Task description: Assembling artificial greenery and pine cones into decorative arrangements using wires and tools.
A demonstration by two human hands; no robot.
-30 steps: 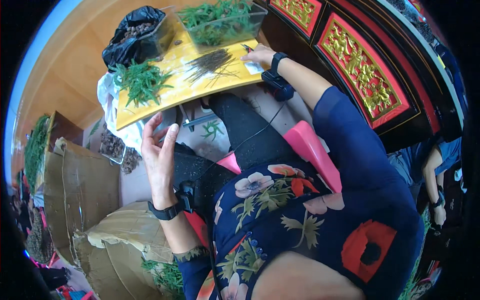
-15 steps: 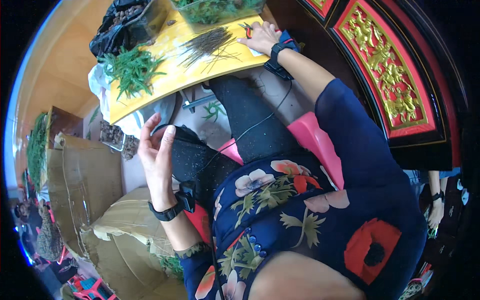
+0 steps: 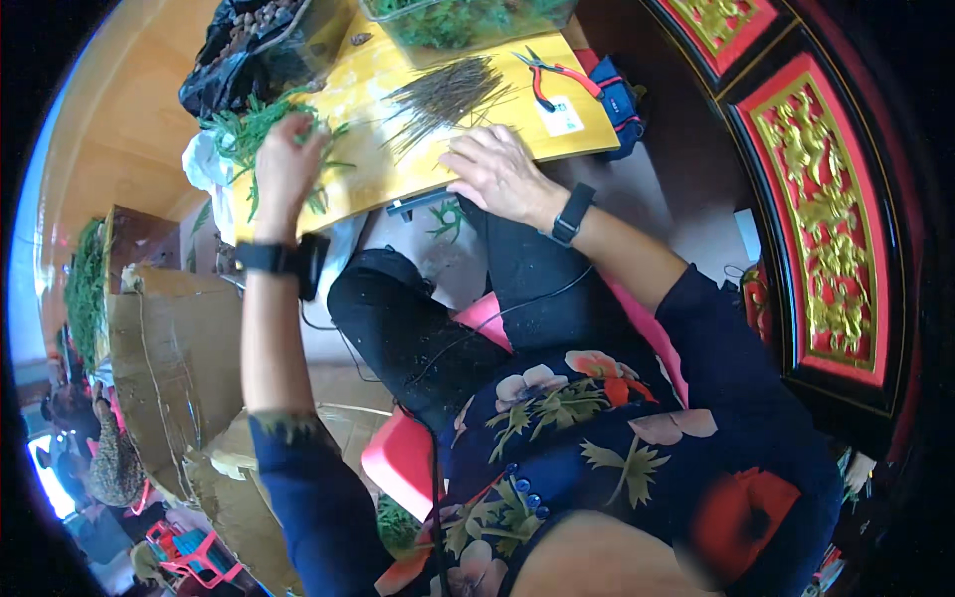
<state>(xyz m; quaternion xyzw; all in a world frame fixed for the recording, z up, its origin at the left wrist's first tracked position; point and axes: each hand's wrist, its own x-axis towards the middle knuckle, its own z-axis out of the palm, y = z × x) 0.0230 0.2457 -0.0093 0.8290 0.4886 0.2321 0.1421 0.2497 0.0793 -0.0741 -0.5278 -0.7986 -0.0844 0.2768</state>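
My left hand (image 3: 288,164) reaches into a heap of green artificial fern sprigs (image 3: 247,139) at the left of the yellow board. Its fingers are blurred, and whatever they hold cannot be made out. My right hand (image 3: 502,177) rests at the board's near edge, open with fingers loosely bent, nothing visible in it. Just beyond it lies a bundle of thin brown wire stems (image 3: 448,98). Pliers with red and black handles (image 3: 559,77) lie partly over a small white card (image 3: 561,116) at the right.
Behind stand a clear tub of greenery (image 3: 477,25) and a black-bag-lined container of brown pieces (image 3: 249,40). A dark blue pouch (image 3: 619,109) sits at the right edge of the yellow board (image 3: 378,184). Cardboard boxes (image 3: 179,358) stand left; a carved red-gold panel (image 3: 821,219) right.
My left hand has moved up from below the board's edge to the fern sprigs. My right hand has let go of the pliers and come left and nearer, to the front edge.
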